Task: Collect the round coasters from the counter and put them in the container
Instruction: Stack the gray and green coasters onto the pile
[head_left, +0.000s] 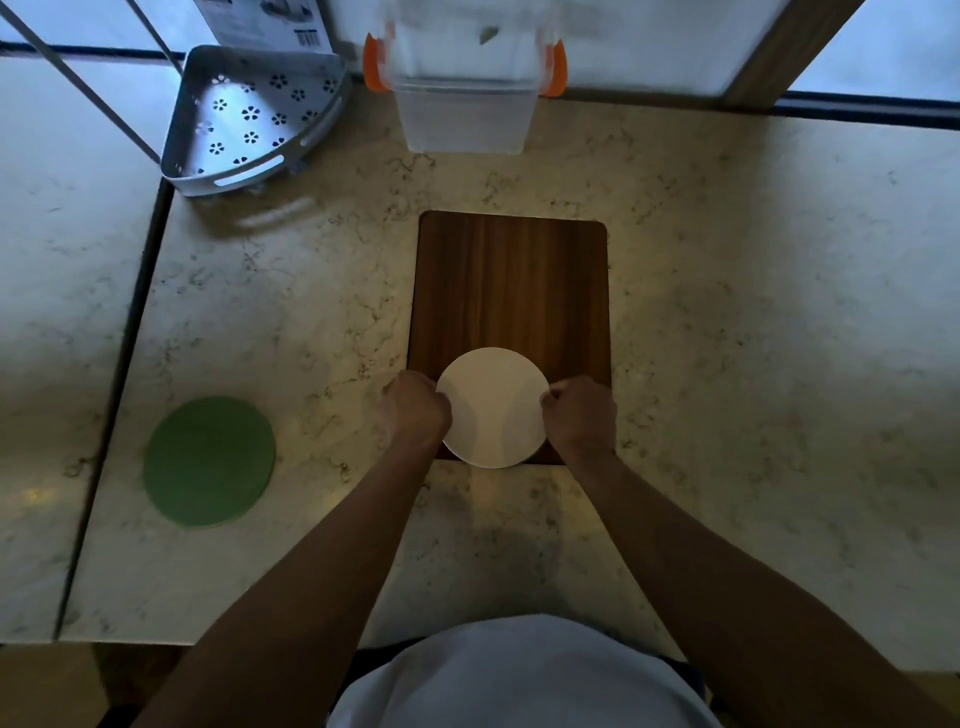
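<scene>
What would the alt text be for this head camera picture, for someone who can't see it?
Seen from above, a person's left hand and right hand grip opposite edges of a white round coaster over the near end of a wooden board. A green round coaster lies on the marble counter to the left; a clear container with orange clips stands beyond the board.

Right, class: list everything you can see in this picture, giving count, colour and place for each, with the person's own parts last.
white coaster: one, white, round, held over the near end of the board
green coaster: one, green, round, flat on the counter at left
wooden board: one, dark brown, centre of the counter
container: one, clear with orange clips, at the back, open
corner rack: one, grey, perforated, back left
counter: one, pale marbled
left hand: one, gripping the white coaster's left edge
right hand: one, gripping its right edge
</scene>
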